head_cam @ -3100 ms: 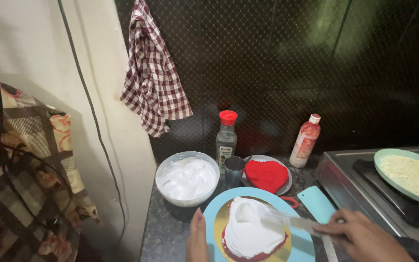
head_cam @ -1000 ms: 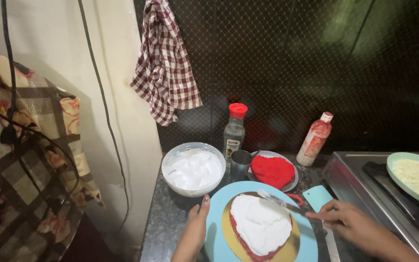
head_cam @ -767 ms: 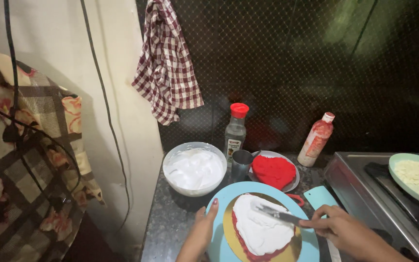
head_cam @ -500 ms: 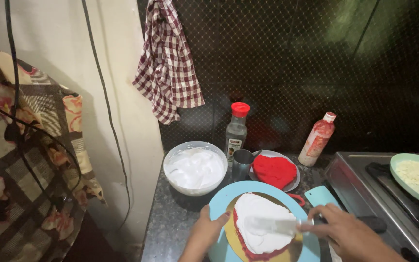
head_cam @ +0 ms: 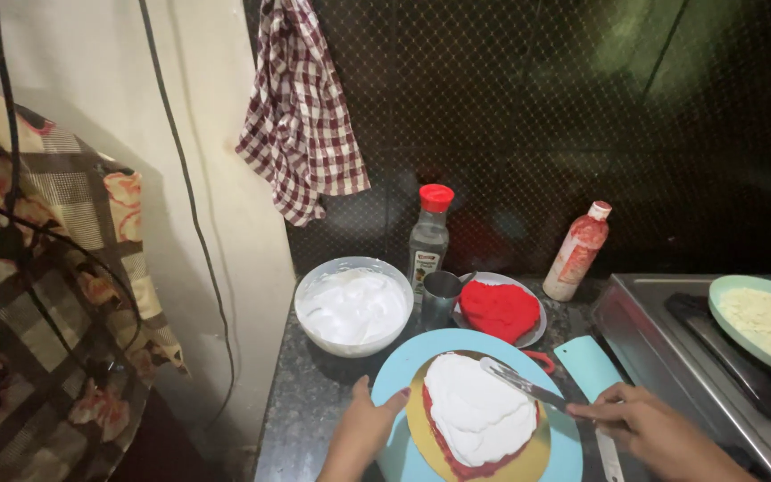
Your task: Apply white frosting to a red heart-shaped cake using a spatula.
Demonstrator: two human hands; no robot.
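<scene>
The left hand [head_cam: 360, 431], fingers spread, presses the light blue plate [head_cam: 457, 350] at the counter's front edge, steadying it. The right hand [head_cam: 649, 427] has its fingers clamped on a palette knife [head_cam: 521, 384], whose blade lies flat on the white cream covering the heart-shaped red cake [head_cam: 476, 416].

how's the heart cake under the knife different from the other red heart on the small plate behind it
The front heart cake is covered on top with white cream, red showing only at its edge; the back heart layer is bare red. The front one sits on a gold board on the blue plate, the back one on a small silvery plate. The right hand holds a knife over the front one; nothing touches the back one. Both are red and heart-shaped.
</scene>
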